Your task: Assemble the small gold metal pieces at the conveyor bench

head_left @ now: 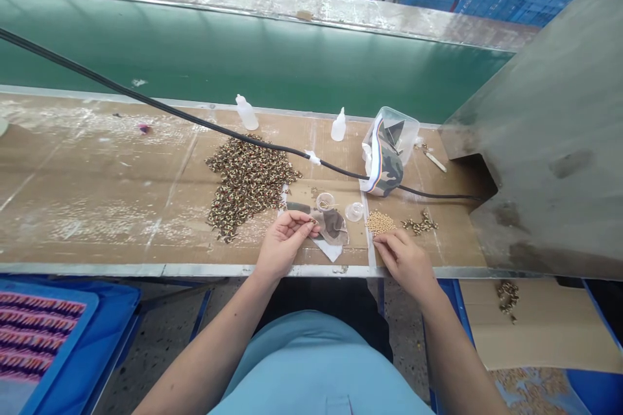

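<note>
We take the small heap of pale tan beads (380, 222) on the brown cardboard-covered worktop (97, 194) as our landmark. The right hand (405, 260) lies on the near side of it, its fingers at or almost at the heap's near-left edge, so the beads lie straight ahead of that hand, away from the body. Its fingers are curled close together, and we cannot tell whether a bead sits between them.

The left hand (283, 241) is to the left of the heap, clearly farther from it than the right. It pinches a tiny brown patterned piece (309, 223) between thumb and forefinger, with the free end pointing right, toward the heap (the piece is too small for us to read its long axis with certainty). The heap itself is a roundish patch, slightly wider than deep.

Farther left of the heap spreads a broad pile of brown patterned pieces (248, 181). Just beyond and left of it stand two small clear plastic cups (354, 211).
</note>
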The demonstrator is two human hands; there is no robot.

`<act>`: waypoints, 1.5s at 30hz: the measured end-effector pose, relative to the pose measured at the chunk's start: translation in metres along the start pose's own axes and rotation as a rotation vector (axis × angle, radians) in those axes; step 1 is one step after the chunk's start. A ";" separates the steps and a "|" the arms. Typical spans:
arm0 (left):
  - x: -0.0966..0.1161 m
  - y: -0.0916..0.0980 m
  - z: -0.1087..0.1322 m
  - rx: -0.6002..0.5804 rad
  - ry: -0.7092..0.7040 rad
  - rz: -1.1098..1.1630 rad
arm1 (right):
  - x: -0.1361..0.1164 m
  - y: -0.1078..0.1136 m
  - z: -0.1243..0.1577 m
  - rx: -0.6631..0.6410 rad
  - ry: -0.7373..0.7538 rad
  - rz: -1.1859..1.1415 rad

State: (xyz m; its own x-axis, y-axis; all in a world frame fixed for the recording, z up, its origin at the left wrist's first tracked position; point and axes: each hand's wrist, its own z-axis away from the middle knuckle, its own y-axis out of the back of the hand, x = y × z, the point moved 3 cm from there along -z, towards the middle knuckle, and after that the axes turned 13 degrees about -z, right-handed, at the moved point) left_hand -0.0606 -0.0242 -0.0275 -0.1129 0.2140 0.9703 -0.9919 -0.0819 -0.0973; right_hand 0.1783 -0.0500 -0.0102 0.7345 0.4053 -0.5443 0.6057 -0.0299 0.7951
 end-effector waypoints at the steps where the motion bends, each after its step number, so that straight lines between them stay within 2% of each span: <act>1: 0.000 0.000 0.000 0.000 0.000 0.002 | 0.000 0.001 0.000 0.001 -0.016 -0.008; 7: -0.001 -0.009 0.009 -0.046 0.087 0.138 | -0.019 -0.003 -0.009 0.126 -0.028 -0.193; 11: -0.005 -0.023 0.018 -0.098 0.167 0.278 | -0.045 -0.024 -0.022 0.229 -0.004 -0.362; 15: -0.008 -0.028 0.023 -0.061 0.190 0.347 | -0.058 -0.046 -0.029 0.279 0.048 -0.352; 21: -0.007 -0.027 0.025 -0.010 0.199 0.365 | -0.055 -0.051 -0.024 0.301 0.105 -0.255; 33: -0.008 -0.026 0.025 -0.025 0.189 0.394 | -0.053 -0.049 -0.020 0.294 0.126 -0.299; 40: -0.009 -0.026 0.025 -0.019 0.185 0.373 | -0.052 -0.047 -0.024 0.259 0.069 -0.318; 45: -0.011 -0.026 0.024 -0.033 0.188 0.372 | -0.049 -0.045 -0.025 0.257 0.000 -0.434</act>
State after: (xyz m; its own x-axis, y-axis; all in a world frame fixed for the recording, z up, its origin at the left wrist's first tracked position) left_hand -0.0324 -0.0478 -0.0300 -0.4699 0.3499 0.8104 -0.8822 -0.1565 -0.4440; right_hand 0.1072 -0.0454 -0.0129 0.3982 0.4299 -0.8103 0.9110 -0.0824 0.4040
